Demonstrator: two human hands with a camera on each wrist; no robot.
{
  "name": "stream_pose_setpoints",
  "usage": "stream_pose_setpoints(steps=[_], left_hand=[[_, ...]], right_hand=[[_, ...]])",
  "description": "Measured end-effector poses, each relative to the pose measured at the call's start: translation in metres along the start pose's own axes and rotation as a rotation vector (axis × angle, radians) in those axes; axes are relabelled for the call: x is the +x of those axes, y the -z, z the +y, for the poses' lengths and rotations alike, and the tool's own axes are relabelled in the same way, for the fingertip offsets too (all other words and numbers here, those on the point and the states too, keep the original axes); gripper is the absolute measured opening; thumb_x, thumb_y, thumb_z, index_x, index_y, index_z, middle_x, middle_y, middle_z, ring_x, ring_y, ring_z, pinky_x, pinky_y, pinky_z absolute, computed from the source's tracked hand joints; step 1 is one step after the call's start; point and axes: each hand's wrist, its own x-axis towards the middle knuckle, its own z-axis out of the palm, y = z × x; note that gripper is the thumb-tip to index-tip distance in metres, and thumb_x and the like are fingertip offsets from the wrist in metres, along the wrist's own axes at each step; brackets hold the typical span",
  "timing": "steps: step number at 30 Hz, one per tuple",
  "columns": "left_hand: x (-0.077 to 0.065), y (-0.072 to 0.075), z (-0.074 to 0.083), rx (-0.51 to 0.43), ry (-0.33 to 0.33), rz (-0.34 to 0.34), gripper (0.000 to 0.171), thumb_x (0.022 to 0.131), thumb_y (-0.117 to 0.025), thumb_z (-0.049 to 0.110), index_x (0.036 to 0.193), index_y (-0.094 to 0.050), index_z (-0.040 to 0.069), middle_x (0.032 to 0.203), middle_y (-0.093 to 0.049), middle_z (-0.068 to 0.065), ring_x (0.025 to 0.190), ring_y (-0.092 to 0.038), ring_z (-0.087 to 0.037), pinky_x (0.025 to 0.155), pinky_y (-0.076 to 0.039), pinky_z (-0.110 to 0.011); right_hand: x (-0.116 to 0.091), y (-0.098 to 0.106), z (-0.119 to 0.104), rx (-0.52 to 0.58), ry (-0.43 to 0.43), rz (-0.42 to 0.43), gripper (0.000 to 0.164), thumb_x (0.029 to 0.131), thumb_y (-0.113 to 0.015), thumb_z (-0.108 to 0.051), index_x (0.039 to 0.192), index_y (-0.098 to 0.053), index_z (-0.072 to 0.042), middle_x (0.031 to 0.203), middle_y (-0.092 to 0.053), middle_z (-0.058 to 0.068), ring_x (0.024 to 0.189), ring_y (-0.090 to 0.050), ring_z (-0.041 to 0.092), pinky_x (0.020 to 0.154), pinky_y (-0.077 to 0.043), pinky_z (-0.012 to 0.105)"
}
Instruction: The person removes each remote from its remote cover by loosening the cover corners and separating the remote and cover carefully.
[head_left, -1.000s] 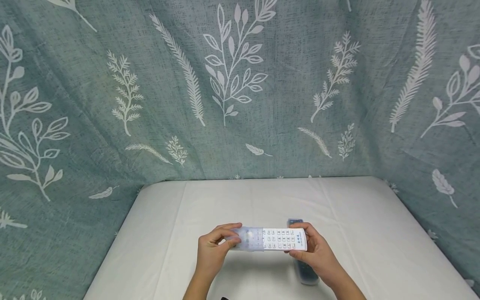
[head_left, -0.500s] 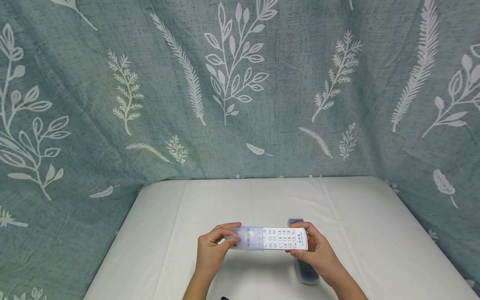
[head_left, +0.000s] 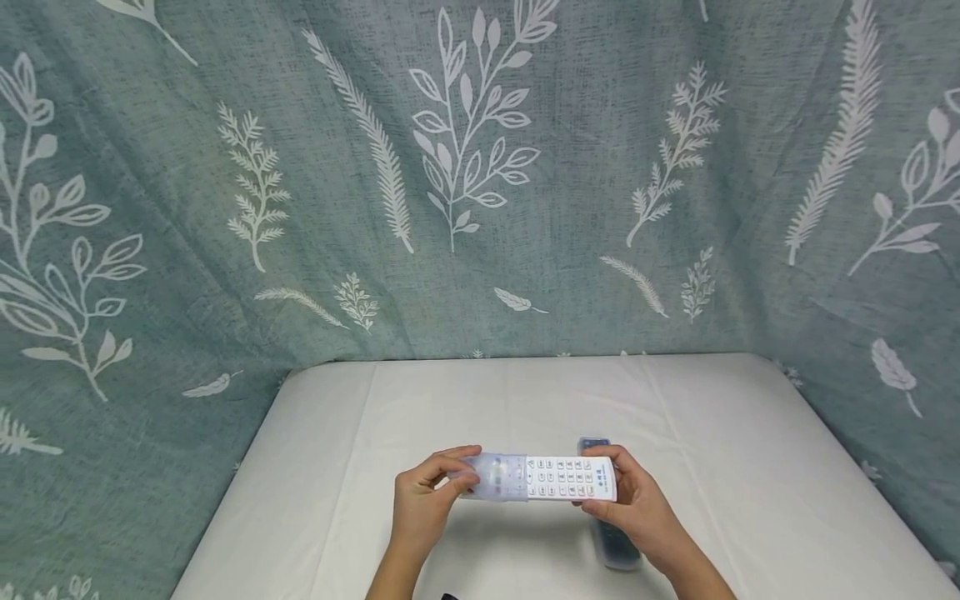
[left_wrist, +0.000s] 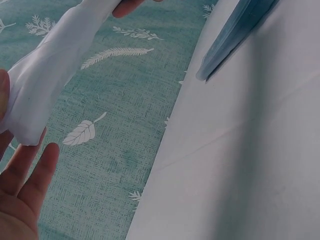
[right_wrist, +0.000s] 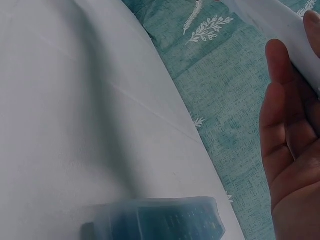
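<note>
A white remote control (head_left: 566,477) is held level above the table, its buttons facing up. Over its left half sits a translucent sleeve (head_left: 501,477), which looks loose and baggy in the left wrist view. My left hand (head_left: 431,496) pinches the sleeve's left end between thumb and fingers. With thumb and fingers, my right hand (head_left: 633,497) grips the bare right end of the remote. Below and behind that hand, a dark remote (head_left: 617,543) in a clear cover lies on the table, partly hidden by the hand and the white remote.
A white cloth covers the table (head_left: 360,467). Behind it and at both sides hangs a green curtain (head_left: 525,208) with white leaf prints. A small black object (head_left: 448,597) shows at the bottom edge of the head view.
</note>
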Motion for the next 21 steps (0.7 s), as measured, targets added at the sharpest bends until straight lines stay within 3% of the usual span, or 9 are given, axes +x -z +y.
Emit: stream_pose_setpoints(steps=[21], left_hand=[[-0.0019,0.0017,0.0003,-0.016,0.0,0.021,0.009,0.076,-0.08,0.003,0.079,-0.072,0.002,0.108,-0.076,-0.016,0.099,-0.074,-0.014,0.078,-0.06,-0.02]], right_hand=[[0.0001,0.0039,0.0013,-0.054,-0.031,-0.002,0.069,0.085,-0.074,0.0,0.141,-0.034,0.002,0.122,-0.064,-0.008,0.103,-0.07,0.012,0.081,-0.062,0.029]])
